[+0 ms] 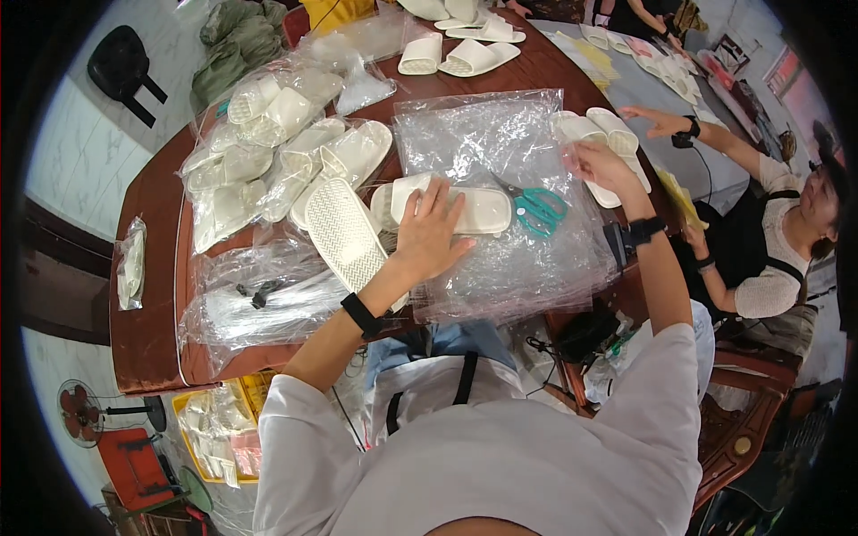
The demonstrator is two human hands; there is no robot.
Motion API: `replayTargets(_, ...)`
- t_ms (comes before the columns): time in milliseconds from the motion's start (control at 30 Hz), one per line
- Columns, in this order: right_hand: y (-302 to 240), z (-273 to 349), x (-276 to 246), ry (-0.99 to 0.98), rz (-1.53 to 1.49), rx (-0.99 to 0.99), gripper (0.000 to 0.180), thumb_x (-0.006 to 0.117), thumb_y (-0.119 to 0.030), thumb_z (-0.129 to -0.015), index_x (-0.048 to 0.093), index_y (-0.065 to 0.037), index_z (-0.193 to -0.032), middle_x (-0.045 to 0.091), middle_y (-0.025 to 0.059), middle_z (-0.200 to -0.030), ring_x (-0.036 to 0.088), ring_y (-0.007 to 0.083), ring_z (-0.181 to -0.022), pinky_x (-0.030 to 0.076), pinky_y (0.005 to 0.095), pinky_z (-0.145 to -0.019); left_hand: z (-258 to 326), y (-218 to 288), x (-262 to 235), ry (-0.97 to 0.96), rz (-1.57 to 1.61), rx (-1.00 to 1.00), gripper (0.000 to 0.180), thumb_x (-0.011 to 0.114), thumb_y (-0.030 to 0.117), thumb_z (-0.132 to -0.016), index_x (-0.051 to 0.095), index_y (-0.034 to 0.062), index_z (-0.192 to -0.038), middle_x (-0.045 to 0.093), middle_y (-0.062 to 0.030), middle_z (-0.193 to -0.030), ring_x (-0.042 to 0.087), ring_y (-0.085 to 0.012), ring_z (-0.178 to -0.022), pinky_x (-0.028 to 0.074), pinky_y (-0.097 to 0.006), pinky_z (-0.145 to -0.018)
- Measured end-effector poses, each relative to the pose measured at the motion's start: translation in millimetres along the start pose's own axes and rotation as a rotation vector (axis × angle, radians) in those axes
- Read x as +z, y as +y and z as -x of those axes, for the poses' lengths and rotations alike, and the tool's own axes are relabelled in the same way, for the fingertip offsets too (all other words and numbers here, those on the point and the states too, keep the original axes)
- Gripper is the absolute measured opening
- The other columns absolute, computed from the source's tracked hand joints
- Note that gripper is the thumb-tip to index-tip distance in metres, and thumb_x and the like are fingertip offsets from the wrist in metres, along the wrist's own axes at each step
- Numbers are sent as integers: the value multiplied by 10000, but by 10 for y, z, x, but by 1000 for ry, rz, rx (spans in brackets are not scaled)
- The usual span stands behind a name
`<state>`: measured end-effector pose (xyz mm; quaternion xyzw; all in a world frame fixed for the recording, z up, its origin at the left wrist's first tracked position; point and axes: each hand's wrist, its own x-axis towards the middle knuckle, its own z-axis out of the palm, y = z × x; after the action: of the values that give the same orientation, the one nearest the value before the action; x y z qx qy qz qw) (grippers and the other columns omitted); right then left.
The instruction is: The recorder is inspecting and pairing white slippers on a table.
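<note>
My left hand point(431, 228) lies flat with its fingers spread over a white slipper point(487, 210), which rests sideways on a stack of clear plastic bags point(483, 125). Teal-handled scissors point(539, 212) lie beside that slipper's toe end. My right hand point(601, 168) is at the right edge of the bags, by a pair of white slippers point(617, 134). Its fingers are bent together; what they pinch, if anything, is too small to make out. Next to my left wrist, another slipper point(344, 232) lies sole up, leaning on a heap.
Bagged slippers point(268, 116) pile up at the left of the brown table point(147, 201). More slippers point(460, 55) sit at the far side. A co-worker point(760, 205) reaches in from the right with yellow sheets point(679, 198). A yellow crate point(192, 438) stands below the table's left front.
</note>
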<state>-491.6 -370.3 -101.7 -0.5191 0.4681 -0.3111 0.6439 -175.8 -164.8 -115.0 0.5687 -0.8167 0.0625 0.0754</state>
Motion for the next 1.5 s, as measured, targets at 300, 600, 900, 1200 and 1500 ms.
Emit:
replayTargets(300, 285, 765, 730, 62, 1178, -359, 524, 760, -429, -652, 666, -38, -987, 651, 139, -807, 635, 318, -790, 487, 375, -706, 3, 48, 19, -1, 6, -34, 745, 501, 546, -836, 399, 25, -1359, 280, -237, -1440, 168, -356, -1374, 113, -501, -1102)
replayTargets(600, -98, 1339, 453, 523, 1356, -381, 381, 686, -307, -693, 614, -33, -947, 616, 157, -980, 614, 355, -870, 490, 433, -748, -8, 73, 6, -28, 17, -57, 724, 526, 526, -827, 400, 41, -1350, 315, -235, -1406, 178, -354, -1364, 152, -500, -1082)
replayTargets(900, -459, 1488, 1092, 459, 1002, -633, 258, 683, -187, -785, 582, -35, -967, 583, 119, -880, 592, 282, -776, 478, 369, -688, -13, 111, -52, -47, 20, -95, 704, 547, 506, -817, 435, 32, -1326, 340, -231, -1393, 213, -369, -1342, 151, -512, -1075)
replayTargets(1200, 316, 934, 831, 169, 1209, -480, 349, 683, -219, -788, 593, -20, -1061, 605, 156, -997, 623, 296, -792, 486, 394, -693, 664, -447, -628, 393, 317, -337, 606, 670, 259, -789, 439, 37, -1304, 432, -258, -1272, 405, -418, -1170, 339, -489, -980)
replayTargets(1500, -308, 1880, 2293, 18, 765, -614, 279, 627, -88, -827, 569, -11, -1089, 575, 133, -995, 610, 214, -754, 512, 299, -600, 1431, -1004, -71, 514, 762, -768, 756, 680, 201, -797, 264, -105, -1349, 500, -288, -1160, 522, -349, -1064, 444, -415, -872)
